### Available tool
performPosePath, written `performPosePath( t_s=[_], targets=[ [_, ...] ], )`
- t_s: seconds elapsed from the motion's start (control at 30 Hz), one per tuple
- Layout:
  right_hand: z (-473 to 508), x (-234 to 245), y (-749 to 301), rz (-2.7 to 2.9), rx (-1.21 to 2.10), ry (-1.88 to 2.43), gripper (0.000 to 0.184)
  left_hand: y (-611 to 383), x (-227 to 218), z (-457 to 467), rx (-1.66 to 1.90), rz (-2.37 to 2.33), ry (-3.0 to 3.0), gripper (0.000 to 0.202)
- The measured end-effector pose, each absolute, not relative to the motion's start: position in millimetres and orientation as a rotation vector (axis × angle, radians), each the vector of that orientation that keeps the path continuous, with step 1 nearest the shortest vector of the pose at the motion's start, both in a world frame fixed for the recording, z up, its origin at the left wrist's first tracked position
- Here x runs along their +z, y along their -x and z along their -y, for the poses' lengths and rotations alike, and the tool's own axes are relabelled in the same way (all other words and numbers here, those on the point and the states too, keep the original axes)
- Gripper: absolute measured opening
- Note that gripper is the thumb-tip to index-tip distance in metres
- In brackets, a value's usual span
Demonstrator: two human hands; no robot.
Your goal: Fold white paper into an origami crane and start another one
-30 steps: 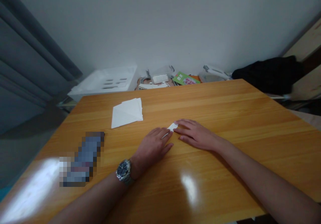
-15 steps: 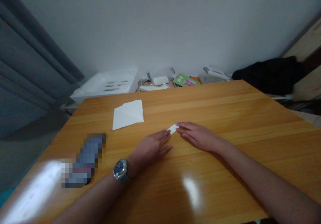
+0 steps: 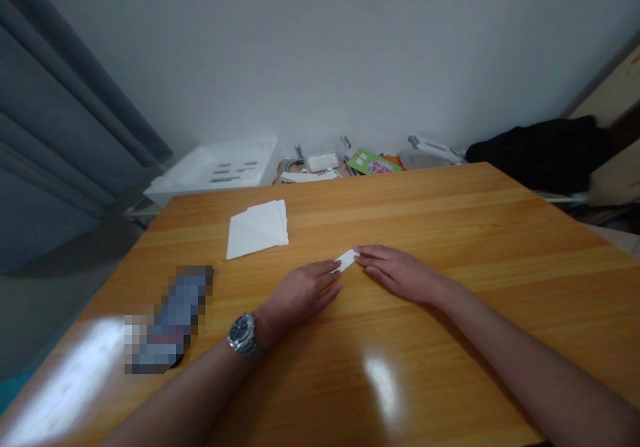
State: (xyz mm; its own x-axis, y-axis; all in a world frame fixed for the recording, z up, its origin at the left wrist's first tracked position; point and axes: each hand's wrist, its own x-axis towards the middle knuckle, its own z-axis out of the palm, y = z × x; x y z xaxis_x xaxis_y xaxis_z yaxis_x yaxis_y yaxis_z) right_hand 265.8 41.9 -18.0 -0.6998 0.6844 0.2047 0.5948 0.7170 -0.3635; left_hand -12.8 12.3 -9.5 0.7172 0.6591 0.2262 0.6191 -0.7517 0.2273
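While the paper strip point(image 3: 346, 260) on the table point(image 3: 465, 223) is touched by the left hand point(image 3: 303, 290) at eight o'clock and right hand point(image 3: 399, 273) at three, fingers extended, skewing could be caused by uneven pressure.

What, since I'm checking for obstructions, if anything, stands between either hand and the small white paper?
Nothing visible: the left hand and right hand both touch the small white paper, one at each end.

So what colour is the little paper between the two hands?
The little paper is white, best seen in the head view.
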Motion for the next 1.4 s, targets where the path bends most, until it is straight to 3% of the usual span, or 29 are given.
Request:
performPosePath(
  t_s=[0.23,0.77,1.4],
  targets=[
    [-38,-11,-263,2.642,0.295,0.984,0.039,10,-12,-11,0.477,-1.143,-2.758,0.042],
    [-33,-14,-257,2.481,0.273,0.942,0.019,6,-13,-12,0.558,-1.019,-2.805,0.035],
    [-33,-21,-245,2.444,0.357,0.851,0.014,1,-16,-14,0.624,-1.064,-2.674,0.028]
  ],
)
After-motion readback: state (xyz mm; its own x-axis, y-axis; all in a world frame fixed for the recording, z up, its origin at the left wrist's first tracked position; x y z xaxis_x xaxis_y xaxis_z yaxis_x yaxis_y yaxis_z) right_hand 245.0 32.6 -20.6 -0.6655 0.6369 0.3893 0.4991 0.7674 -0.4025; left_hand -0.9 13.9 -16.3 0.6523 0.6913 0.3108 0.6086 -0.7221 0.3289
